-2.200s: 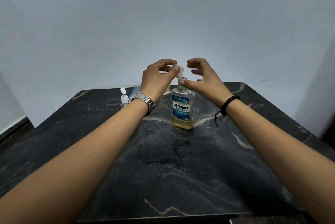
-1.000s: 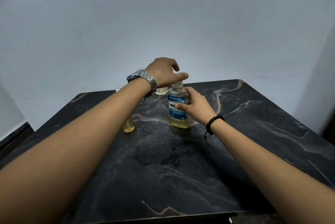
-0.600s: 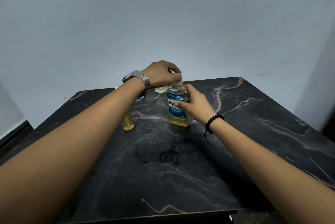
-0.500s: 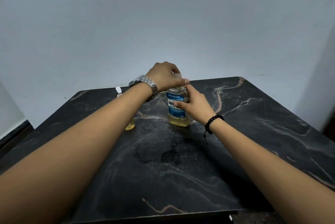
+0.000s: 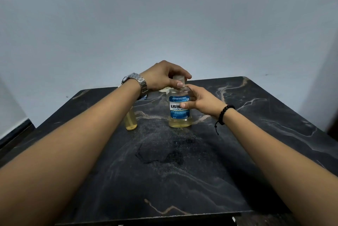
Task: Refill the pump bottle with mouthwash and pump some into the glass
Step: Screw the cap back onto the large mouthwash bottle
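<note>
The mouthwash bottle [image 5: 179,114], clear with a blue label and pale yellow liquid low inside, stands upright on the dark marble table [image 5: 182,170]. My left hand [image 5: 162,76] is closed over its clear cap [image 5: 178,78] from above. My right hand [image 5: 201,101] wraps the bottle's right side at label height. A small clear bottle [image 5: 130,121] holding yellow liquid stands to the left, its top hidden behind my left forearm. A bit of the glass [image 5: 164,90] shows behind the mouthwash bottle, under my left hand.
A pale wall rises right behind the table's far edge. The table's near edge [image 5: 164,216] runs along the bottom of the view, and the floor drops away on the left and right sides.
My left hand brought the cap down onto the bottle's neck and has been turning on it. My right hand moved from the neck to gripping the body. The bottle stayed put.
</note>
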